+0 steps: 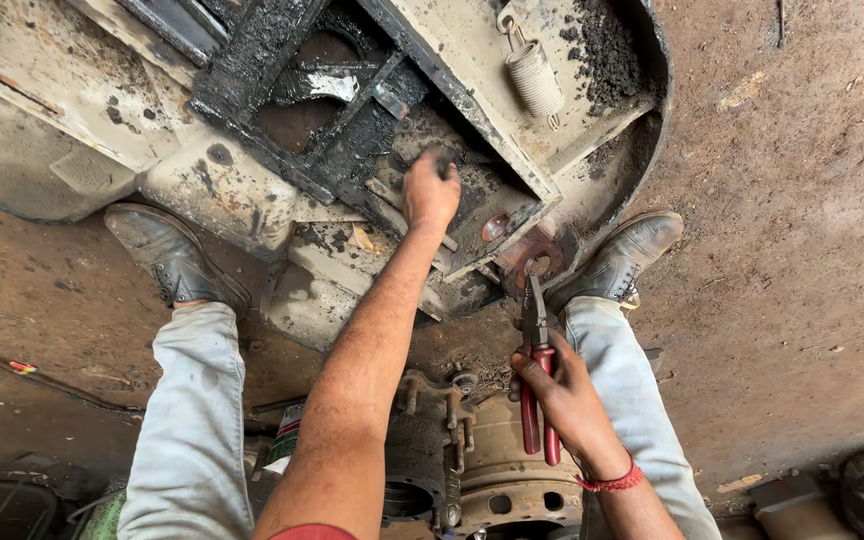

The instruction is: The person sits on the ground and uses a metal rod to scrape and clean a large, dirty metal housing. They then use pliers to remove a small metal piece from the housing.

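**Pliers in one hand, the other on a grease-caked metal frame**

The red-handled pliers (537,375) sit in the right hand (564,395), below and to the right of the greasy frame (352,130). The grip is pressed together around both handles, and the dark nose points up toward a rusty round fitting (535,262) at the frame's lower right corner. Whether the nose touches that fitting cannot be told. A red thread band (612,480) circles the right wrist.

The left hand (430,192) reaches up into the frame's middle, its knuckles curled and the fingertips pressed onto a black, oily bar; what, if anything, it pinches is hidden by the hand itself.

The frame is part of a large, pale, dirt-streaked metal body (112,120) lying on the earth floor (782,250). Above and to the right of the frame, a coiled spring (534,78) hangs on the pale plate beside a patch of black grime.

Two worn leather boots flank the frame: the left boot (172,258) at its lower left, the right boot (624,258) just beside the rusty fitting. Pale grey trouser legs (197,420) run down from them.

Below the frame, between the legs, stands a rusty cylindrical housing (482,470) with bolts on its flange, right under the pliers.
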The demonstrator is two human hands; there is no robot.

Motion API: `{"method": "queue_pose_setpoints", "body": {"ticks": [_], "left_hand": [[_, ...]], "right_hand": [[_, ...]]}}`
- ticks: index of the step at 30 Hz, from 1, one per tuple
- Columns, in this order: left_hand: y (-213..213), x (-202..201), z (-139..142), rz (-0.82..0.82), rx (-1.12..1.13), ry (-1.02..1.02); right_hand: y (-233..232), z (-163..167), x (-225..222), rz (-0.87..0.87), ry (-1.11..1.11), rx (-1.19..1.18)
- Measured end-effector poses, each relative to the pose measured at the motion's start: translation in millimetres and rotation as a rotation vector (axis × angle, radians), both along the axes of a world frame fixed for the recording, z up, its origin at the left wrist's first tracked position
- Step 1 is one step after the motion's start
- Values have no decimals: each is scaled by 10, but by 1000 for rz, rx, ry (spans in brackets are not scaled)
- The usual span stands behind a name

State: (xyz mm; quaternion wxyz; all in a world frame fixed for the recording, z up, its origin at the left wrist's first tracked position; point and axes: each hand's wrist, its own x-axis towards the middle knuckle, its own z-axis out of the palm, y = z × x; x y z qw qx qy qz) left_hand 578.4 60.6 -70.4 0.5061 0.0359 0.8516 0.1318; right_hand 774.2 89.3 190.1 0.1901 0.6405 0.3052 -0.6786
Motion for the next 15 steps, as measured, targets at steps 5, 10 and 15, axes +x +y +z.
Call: {"method": "queue_pose_setpoints", "body": {"ticks": [5,10,15], "left_hand": [[-19,-9,0,-288,152,160],[-53,-3,-35,-197,106,9],[-111,35,-128,53,46,-66]], "right_hand": [[-1,10,-46,7,-25,-2],[-3,-7,-36,-58,-20,-11],[7,-21,-49,-37,-7,-6]]}}
